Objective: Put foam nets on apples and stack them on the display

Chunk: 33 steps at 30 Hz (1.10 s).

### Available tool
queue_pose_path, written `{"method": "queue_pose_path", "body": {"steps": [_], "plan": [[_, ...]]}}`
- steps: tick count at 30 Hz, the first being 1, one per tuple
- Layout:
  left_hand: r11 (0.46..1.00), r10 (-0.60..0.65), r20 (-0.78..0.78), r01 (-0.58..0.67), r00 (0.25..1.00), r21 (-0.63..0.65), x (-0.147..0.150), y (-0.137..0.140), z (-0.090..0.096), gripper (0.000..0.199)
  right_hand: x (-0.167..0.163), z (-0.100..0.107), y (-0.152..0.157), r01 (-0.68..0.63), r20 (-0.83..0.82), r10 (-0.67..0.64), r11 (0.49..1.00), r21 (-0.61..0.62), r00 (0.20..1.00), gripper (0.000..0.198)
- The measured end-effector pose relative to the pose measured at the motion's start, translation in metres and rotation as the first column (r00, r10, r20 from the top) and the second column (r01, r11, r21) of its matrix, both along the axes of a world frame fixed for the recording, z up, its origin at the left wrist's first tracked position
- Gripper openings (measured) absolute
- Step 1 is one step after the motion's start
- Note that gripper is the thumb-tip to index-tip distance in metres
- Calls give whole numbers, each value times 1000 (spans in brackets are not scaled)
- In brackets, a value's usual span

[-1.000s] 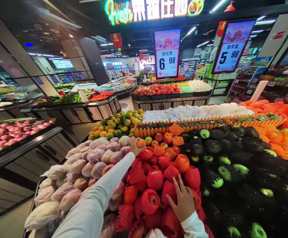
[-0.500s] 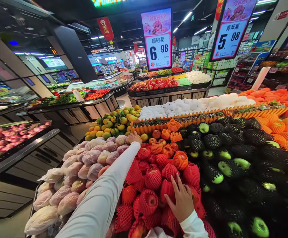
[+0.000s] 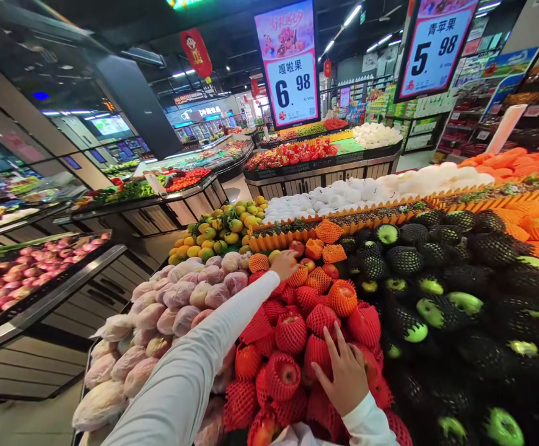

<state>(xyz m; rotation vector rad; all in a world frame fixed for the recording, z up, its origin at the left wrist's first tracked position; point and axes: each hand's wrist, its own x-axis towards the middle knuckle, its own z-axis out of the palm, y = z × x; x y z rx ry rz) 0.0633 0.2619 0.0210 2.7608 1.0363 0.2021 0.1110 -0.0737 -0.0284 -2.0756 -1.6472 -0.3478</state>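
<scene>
My left hand (image 3: 284, 265) reaches across the display to the back of the apple pile, fingers stretched over bare red apples (image 3: 297, 249). Its fingertips are small in view; contact with a fruit is hard to make out. Just left of it lies an apple in an orange foam net (image 3: 259, 263). My right hand (image 3: 345, 379) rests with spread fingers on apples in red foam nets (image 3: 290, 332), holding none of them. Behind the red pile sit more orange-netted apples (image 3: 318, 280).
Wrapped pinkish fruit (image 3: 151, 314) is heaped on the left and black-netted green apples (image 3: 430, 313) on the right. An orange fence-like divider (image 3: 292, 231) runs behind, before white-netted fruit (image 3: 339, 193). Green-yellow citrus (image 3: 225, 226) lies back left. A price screen (image 3: 288, 65) hangs above.
My left hand has moved right, away from the wrapped fruit, uncovering an orange-netted apple beside it. My right hand stays on the red-netted apples. The camera view has shifted slightly.
</scene>
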Motion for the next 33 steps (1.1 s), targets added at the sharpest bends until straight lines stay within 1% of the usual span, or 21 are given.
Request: {"method": "queue_pose_path", "body": {"steps": [3,6,7,9,12,15,18,21,24,27,30,33], "plan": [[994,-108,27,108,994,-18,42,-30,-5,49,-2,1,-1,8,-25,-8,1000,-30,1000,67],[989,-142,16,142,990,-28,79,-48,-14,45,-3,3,-3,16,-56,-20,997,-72,998,68],[989,-144,5,145,990,-31,90,-52,-17,47,-4,3,-4,17,-69,-23,996,-87,997,69],[990,-134,-28,133,991,-39,108,-56,-21,64,-4,5,-5,9,-100,-20,994,-111,995,72],[997,-71,-100,66,993,-46,128,-60,-22,91,-5,6,-5,-5,-146,-16,990,-138,989,74],[998,12,-188,-23,982,-59,136,-63,-19,100,-5,5,-5,-13,-183,-17,987,-160,983,74],[993,70,-266,-91,961,-68,135,-66,-18,96,-5,5,-5,-18,-205,-16,986,-167,979,73],[992,78,-302,-103,950,-68,130,-66,-21,92,-4,4,-3,-18,-205,-15,987,-161,979,72],[992,80,-310,-106,947,-70,129,-66,-25,96,-4,3,-2,-18,-193,-13,988,-155,981,72],[987,124,-289,-147,949,-59,131,-66,-27,102,-5,2,-2,-5,-186,-27,986,-168,982,72],[980,170,-268,-191,948,-55,134,-66,-27,103,-5,3,-3,-8,-186,-27,983,-183,982,74],[978,175,-266,-198,948,-62,135,-65,-28,105,-5,5,-3,-13,-183,-21,983,-180,983,72]]}}
